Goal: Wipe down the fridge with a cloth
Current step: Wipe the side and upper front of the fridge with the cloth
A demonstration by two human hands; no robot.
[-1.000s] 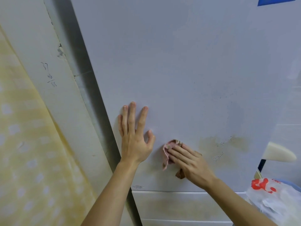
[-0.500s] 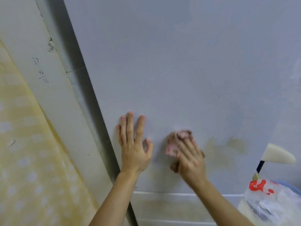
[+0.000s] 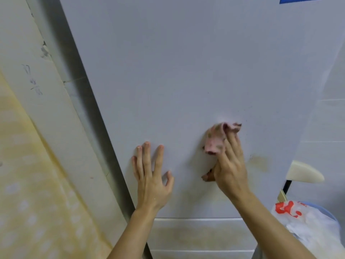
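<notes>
Head camera, looking down a white fridge door (image 3: 186, 71): a person's right hand (image 3: 231, 169) presses a bunched pink cloth (image 3: 216, 139) flat against the lower part of the panel. The fingers lie straight over the cloth rather than clenched round it, and most of the fabric pokes out above and left of the fingertips. The left hand (image 3: 152, 182) holds nothing. It rests spread and open-palmed on the door near its left edge, apart from the cloth, apparently as a brace.

A yellow-brown stain (image 3: 258, 162) sits just right of the wiping hand, not yet covered by the cloth. A paler discoloured patch shows on the lower drawer front (image 3: 196, 234) beneath the door.

The step in hand looks like mid-panel wiping, with a good part of the job left. Doing it well probably means pushing through the flat fingers with even pressure and overlapping each pass. The strokes should carry rightward onto the stain, which may need several firm rubs. The cloth already shows brownish spots, so turning a cleaner face outward would likely avoid smearing. The bracing hand should stay planted so the door does not swing.

A white plastic bag (image 3: 308, 227) with red print lies at lower right, and a blue sticker (image 3: 298, 0) is cut off at the top edge
</notes>
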